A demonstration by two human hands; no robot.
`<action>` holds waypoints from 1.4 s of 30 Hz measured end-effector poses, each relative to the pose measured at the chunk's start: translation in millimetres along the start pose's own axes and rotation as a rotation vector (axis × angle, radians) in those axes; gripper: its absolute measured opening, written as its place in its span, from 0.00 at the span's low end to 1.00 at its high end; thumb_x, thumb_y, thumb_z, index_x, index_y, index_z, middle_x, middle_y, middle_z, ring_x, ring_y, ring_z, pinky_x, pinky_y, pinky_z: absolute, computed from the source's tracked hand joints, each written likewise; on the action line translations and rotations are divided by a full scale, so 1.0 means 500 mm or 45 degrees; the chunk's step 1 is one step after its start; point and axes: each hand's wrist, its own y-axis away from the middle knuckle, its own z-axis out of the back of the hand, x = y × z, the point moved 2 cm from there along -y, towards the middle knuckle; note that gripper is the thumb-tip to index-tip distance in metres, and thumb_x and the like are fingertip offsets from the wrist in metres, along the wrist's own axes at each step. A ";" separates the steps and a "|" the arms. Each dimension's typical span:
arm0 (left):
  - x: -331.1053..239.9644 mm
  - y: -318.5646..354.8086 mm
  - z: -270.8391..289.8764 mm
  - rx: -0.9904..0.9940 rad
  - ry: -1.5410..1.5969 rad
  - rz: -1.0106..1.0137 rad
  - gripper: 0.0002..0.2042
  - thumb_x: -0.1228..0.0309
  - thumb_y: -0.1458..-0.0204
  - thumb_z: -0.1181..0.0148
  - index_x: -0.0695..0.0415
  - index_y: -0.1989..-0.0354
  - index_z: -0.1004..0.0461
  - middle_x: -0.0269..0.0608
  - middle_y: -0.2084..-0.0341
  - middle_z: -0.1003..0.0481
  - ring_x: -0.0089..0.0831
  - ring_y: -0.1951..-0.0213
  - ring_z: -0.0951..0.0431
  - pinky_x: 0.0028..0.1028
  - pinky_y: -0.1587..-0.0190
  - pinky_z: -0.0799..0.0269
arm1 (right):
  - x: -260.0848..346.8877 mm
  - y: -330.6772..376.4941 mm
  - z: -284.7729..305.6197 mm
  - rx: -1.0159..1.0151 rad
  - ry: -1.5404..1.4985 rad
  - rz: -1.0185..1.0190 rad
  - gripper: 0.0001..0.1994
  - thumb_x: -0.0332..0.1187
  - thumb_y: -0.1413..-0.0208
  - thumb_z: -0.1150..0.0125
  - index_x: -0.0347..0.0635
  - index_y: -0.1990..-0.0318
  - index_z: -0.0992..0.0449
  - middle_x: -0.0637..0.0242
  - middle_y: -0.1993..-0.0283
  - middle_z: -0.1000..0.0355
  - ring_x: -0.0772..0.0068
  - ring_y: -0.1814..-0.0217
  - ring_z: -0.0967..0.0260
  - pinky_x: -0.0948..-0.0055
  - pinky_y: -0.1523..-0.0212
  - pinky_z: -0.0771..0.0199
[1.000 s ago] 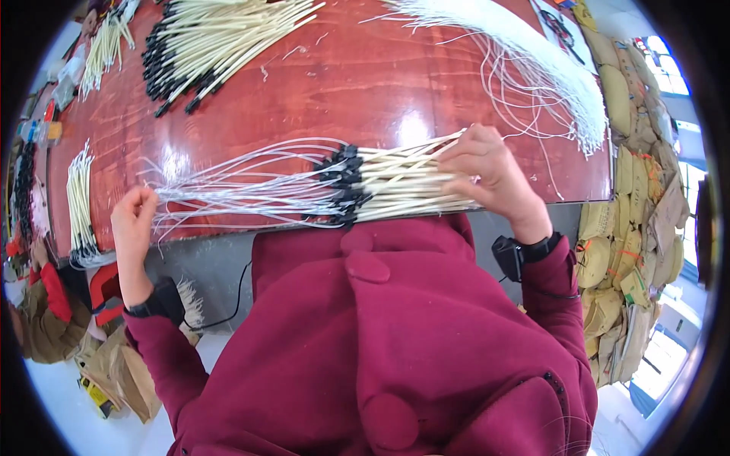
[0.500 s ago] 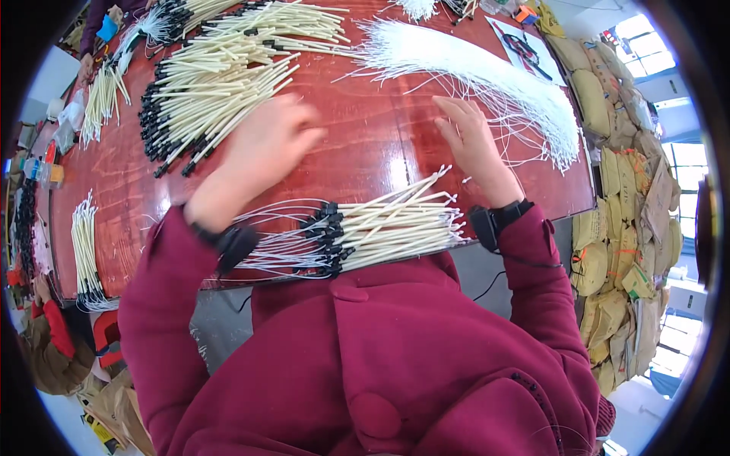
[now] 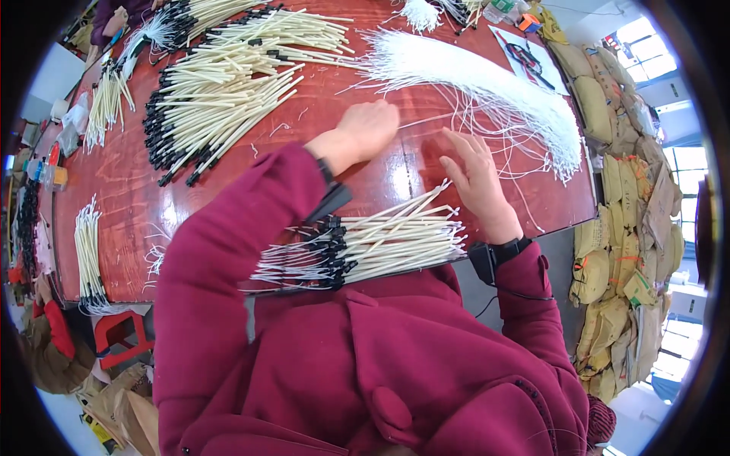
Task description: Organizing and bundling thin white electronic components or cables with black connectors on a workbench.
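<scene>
red bench (image 3: 327,95), partly worked: corded sticks (image 3: 403,237) lie along the near edge; piled sticks (image 3: 220,99) and loose cords (image 3: 494,83) seem undone.
left hand (image 3: 371,128) curls at one white cord (image 3: 427,120), grip unclear; right hand (image 3: 479,178) hangs half open, empty.

Left hand (image 3: 369,129) nearer white strands (image 3: 475,70)

Beyond the near-edge cream-tube bundle (image 3: 403,239), bare red tabletop (image 3: 323,106) leaves passage beside the black-ended tube pile (image 3: 217,99). The left sleeve (image 3: 236,220) blocks the bundle's left end, apparently covering strands; the right hand (image 3: 479,178) obstructs its right end, before the white strand heap (image 3: 479,72).
</scene>
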 end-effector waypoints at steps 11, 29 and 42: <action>0.076 0.382 0.084 0.087 -0.157 0.152 0.05 0.77 0.45 0.51 0.62 0.61 0.33 0.51 0.65 0.28 0.49 0.64 0.21 0.44 0.66 0.24 | 0.006 -0.021 -0.038 0.007 0.087 0.061 0.25 0.31 0.41 0.38 0.34 0.36 0.30 0.52 0.37 0.30 0.48 0.37 0.35 0.57 0.34 0.37; 0.124 0.398 0.118 -0.113 0.025 0.382 0.06 0.75 0.47 0.43 0.60 0.63 0.32 0.52 0.64 0.27 0.50 0.62 0.22 0.44 0.62 0.25 | 0.006 0.001 -0.049 0.314 0.135 0.184 0.26 0.34 0.39 0.46 0.30 0.35 0.32 0.54 0.28 0.38 0.48 0.33 0.41 0.58 0.30 0.43; 0.252 0.349 0.145 -0.503 -0.708 0.598 0.07 0.71 0.47 0.43 0.54 0.60 0.25 0.43 0.60 0.23 0.39 0.58 0.19 0.38 0.62 0.24 | 0.002 0.005 -0.060 0.219 0.073 0.156 0.24 0.32 0.41 0.42 0.30 0.38 0.28 0.53 0.31 0.33 0.49 0.34 0.39 0.57 0.30 0.42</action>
